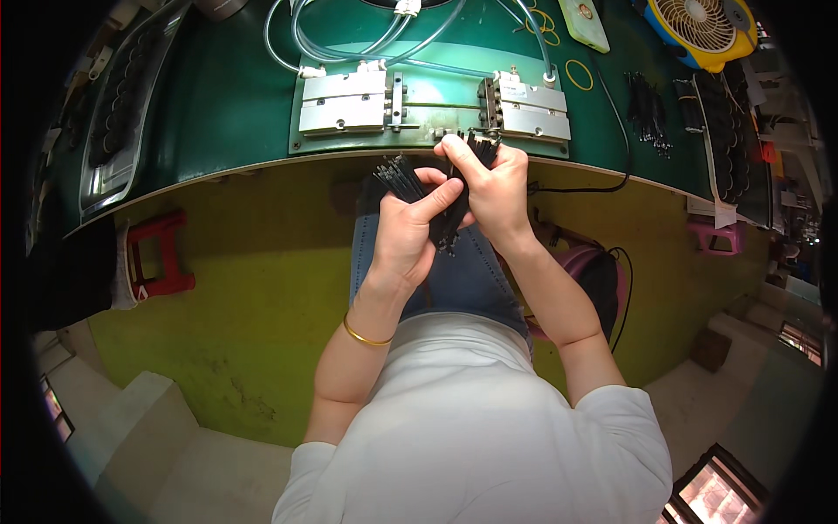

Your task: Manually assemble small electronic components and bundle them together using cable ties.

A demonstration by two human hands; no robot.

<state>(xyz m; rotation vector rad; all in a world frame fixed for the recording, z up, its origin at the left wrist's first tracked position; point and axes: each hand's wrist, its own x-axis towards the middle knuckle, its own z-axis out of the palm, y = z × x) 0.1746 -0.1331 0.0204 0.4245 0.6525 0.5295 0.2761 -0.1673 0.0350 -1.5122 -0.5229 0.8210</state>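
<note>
My left hand [406, 231] is closed around a bundle of thin black wires [399, 179] with small metallic-looking ends, which fan out past its fingers. My right hand [499, 194] is closed on another bunch of black wires [451, 214] that slants down between both hands. Its thumb and forefinger meet near the table's front edge, and the fingertips are partly hidden. Just beyond the hands is a fixture with a left silver pneumatic cylinder block [343, 103] and a right silver block [534, 109], facing each other on a metal plate [436, 138].
Clear air hoses [428, 39] loop behind the blocks. To the right lie a yellow rubber band [579, 75], loose black wires [648, 113], a phone in a pale green case [583, 24] and a yellow-blue fan [698, 31]. Trays of black coils [122, 105] flank the green table. A red stool [161, 255] stands left.
</note>
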